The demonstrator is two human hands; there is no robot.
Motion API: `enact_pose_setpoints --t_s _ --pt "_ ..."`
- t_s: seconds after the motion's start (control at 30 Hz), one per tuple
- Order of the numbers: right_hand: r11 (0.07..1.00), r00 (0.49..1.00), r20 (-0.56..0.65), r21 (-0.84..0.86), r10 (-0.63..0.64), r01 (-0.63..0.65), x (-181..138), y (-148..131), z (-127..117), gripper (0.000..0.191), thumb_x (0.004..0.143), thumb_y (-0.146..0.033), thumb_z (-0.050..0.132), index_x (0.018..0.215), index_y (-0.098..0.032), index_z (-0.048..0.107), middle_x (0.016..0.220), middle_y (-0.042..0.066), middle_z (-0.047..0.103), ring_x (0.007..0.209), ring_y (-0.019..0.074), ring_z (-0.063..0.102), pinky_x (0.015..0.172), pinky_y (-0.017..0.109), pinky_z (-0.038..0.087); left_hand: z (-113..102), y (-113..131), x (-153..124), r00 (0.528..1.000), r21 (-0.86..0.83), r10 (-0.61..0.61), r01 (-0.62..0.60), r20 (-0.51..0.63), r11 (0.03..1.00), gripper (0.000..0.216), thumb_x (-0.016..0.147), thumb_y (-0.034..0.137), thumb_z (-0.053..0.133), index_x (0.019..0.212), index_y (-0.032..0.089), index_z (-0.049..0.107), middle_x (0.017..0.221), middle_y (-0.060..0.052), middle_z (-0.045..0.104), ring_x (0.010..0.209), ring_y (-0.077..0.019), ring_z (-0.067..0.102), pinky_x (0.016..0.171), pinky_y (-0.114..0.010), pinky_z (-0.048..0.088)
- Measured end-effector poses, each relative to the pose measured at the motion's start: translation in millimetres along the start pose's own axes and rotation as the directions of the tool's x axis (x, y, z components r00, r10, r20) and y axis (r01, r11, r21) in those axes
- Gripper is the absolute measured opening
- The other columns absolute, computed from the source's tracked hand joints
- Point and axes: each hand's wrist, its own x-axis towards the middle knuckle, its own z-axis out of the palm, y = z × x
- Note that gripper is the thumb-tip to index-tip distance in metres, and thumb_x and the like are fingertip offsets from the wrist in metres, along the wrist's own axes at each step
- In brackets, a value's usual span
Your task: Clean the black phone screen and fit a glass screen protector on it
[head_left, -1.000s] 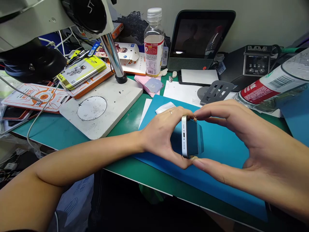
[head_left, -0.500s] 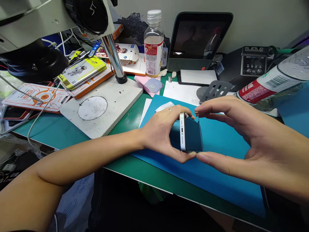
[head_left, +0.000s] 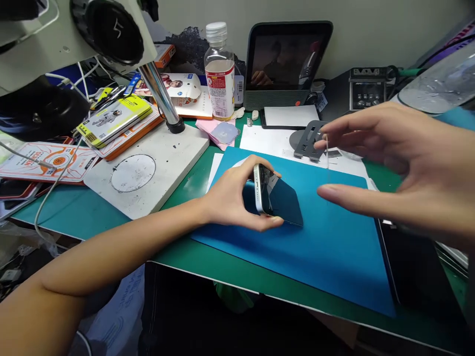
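A smartphone [head_left: 285, 195] with a silver edge and a dark, glossy screen is tilted above the blue mat [head_left: 315, 247]. My left hand [head_left: 237, 193] grips it by its two long sides, thumb near, fingers far. The charging-port end points left, and a bright reflection crosses the glass. To the right, apart from the phone, my right hand [head_left: 393, 163] pinches a thin clear sheet [head_left: 327, 155] between thumb and fingertips. Only its edge shows, as a faint upright line, so I cannot make out its exact kind.
A microscope stand [head_left: 159, 94] with a white base [head_left: 178, 158] occupies the left, beside stacked boxes [head_left: 115, 118]. Behind the mat are a drink bottle [head_left: 219, 74], a tablet-like display [head_left: 287, 59] and a grey metal stand [head_left: 309, 141]. A dark flat panel [head_left: 415, 272] lies right.
My right hand has moved right and up, away from the phone, with the clear sheet in its fingers. The left hand keeps hold of the phone, whose screen is turned more into view.
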Motion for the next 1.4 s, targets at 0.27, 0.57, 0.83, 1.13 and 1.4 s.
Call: enact_pose_setpoints --t_s 0.27,0.57,0.83,1.13,1.4 --pt "0.959 0.978 0.196 -0.283 0.067 -0.009 16 17 30 0.069 0.084 -0.066 0.067 0.135 -0.021 0.065 0.129 0.016 0.065 0.092 0.0326 0.070 0.071 0.047 0.057 -6 22 -16 0.961 0.052 -0.135 0.126 0.240 0.991 0.072 0.071 0.039 0.091 0.130 0.026 0.051 0.129 -0.011 0.069 0.114 -0.0325 0.072 0.095 -0.047 0.060" --pt "0.977 0.980 0.193 -0.213 0.043 -0.001 16 20 36 0.065 0.083 -0.059 0.071 0.136 -0.020 0.067 0.131 0.016 0.068 0.101 0.0383 0.073 0.083 0.054 0.060 -20 27 -27 0.916 0.466 -0.284 0.127 0.284 0.876 0.062 0.077 0.044 0.086 0.125 0.024 0.052 0.126 -0.011 0.060 0.122 -0.0343 0.056 0.103 -0.051 0.051" --pt "0.952 0.984 -0.174 0.305 0.039 0.016 5 6 -5 0.075 0.078 -0.051 0.085 0.146 -0.029 0.060 0.134 0.003 0.069 0.129 0.0311 0.066 0.114 0.051 0.053 -16 17 -29 0.890 0.566 -0.219 -0.053 0.400 0.823 0.067 0.078 0.061 0.084 0.126 0.021 0.060 0.121 -0.012 0.062 0.114 -0.0336 0.057 0.101 -0.052 0.051" --pt "0.791 0.994 -0.001 0.606 0.109 -0.087 -36 88 20 0.082 0.092 -0.021 0.075 0.163 -0.037 0.038 0.142 0.006 0.062 0.140 0.0229 0.061 0.121 0.043 0.047 -29 20 -18 0.934 0.596 -0.150 -0.079 0.326 0.799 0.060 0.089 0.068 0.073 0.129 0.023 0.065 0.124 -0.013 0.064 0.113 -0.0329 0.063 0.099 -0.048 0.054" --pt "0.840 0.981 0.126 0.507 0.148 -0.192 -46 108 12 0.075 0.097 -0.029 0.071 0.165 -0.037 0.040 0.158 0.006 0.059 0.139 0.0212 0.062 0.114 0.036 0.050 -30 15 24 0.932 0.824 -0.335 0.081 0.136 0.561 0.038 0.100 0.044 0.058 0.129 0.018 0.064 0.124 -0.013 0.065 0.121 -0.0350 0.061 0.103 -0.052 0.052"
